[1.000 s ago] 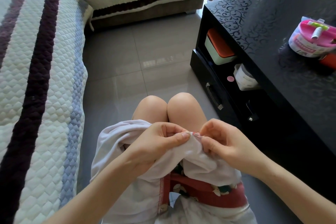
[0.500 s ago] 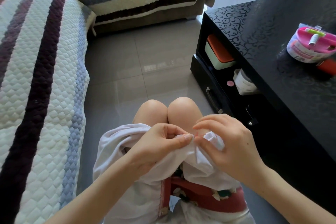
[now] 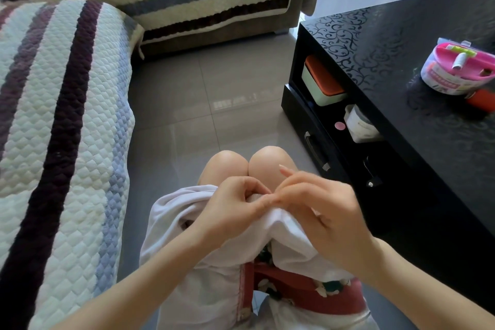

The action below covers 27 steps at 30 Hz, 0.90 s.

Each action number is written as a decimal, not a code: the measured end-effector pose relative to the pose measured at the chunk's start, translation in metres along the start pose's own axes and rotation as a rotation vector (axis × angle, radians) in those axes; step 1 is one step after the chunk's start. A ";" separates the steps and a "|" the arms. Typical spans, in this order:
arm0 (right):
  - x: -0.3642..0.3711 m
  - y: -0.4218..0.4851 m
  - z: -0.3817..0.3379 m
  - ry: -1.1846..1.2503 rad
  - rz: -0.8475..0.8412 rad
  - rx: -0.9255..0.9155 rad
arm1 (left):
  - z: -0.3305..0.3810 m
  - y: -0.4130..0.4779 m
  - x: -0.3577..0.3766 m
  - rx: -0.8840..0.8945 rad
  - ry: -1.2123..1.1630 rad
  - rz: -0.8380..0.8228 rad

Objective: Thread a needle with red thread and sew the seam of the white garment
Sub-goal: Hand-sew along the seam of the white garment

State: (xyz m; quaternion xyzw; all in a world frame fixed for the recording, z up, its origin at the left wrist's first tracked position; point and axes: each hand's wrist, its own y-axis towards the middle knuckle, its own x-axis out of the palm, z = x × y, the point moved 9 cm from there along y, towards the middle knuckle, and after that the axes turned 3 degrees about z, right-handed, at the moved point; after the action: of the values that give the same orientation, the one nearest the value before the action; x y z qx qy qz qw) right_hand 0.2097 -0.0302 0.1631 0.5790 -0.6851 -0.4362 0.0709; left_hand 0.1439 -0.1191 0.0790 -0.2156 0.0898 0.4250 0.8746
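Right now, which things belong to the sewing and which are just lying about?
In use: white garment, left hand pinching it, right hand at the seam, pink tub with a spool.
Lying about: orange-lidded box, white jar, striped cover.

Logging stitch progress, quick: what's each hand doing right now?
Left hand: pinching the white garment.
Right hand: at the garment; grip cannot be told.

The white fabric garment (image 3: 203, 289) is laid over the lap, between the striped quilted sofa cover (image 3: 53, 142) at left and the black glossy worktop (image 3: 401, 67) at right. A pink round sewing box (image 3: 450, 75) is set on the worktop.
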 end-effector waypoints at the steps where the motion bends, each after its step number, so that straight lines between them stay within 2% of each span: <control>1: -0.003 0.006 0.001 0.090 0.011 0.066 | -0.003 -0.001 0.000 0.000 0.039 0.031; 2: -0.006 0.013 0.007 0.195 0.023 0.177 | -0.005 -0.002 0.001 -0.002 0.034 0.031; 5: -0.002 0.011 0.051 0.682 0.045 0.716 | -0.011 -0.001 0.007 -0.051 -0.120 -0.054; 7: 0.004 -0.003 0.079 0.959 0.044 1.012 | -0.015 0.000 0.007 -0.094 -0.226 -0.105; 10: -0.003 -0.014 0.119 1.064 0.143 1.212 | -0.020 0.000 0.010 -0.142 -0.310 -0.183; 12: -0.015 -0.018 0.154 0.982 0.205 1.240 | -0.021 -0.002 0.013 -0.159 -0.345 -0.218; 14: -0.034 -0.024 0.198 0.763 0.289 1.221 | -0.020 -0.003 0.014 -0.162 -0.370 -0.255; 17: -0.081 -0.041 0.255 0.265 0.457 1.180 | -0.018 -0.006 0.015 -0.159 -0.375 -0.280; 19: -0.108 -0.051 0.267 -0.078 0.499 1.174 | -0.017 -0.007 0.015 -0.162 -0.376 -0.273; 21: -0.103 -0.044 0.262 -0.146 0.405 1.115 | -0.018 -0.007 0.013 -0.164 -0.386 -0.264; 27: 0.009 -0.017 0.130 0.288 -0.467 0.862 | -0.018 -0.006 0.013 -0.171 -0.388 -0.279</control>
State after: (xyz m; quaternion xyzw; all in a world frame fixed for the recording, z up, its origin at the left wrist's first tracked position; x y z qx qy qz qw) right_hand 0.1409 0.0296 0.0688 0.7477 -0.6382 -0.0339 -0.1802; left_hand 0.1574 -0.1219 0.0603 -0.2135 -0.1465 0.3397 0.9042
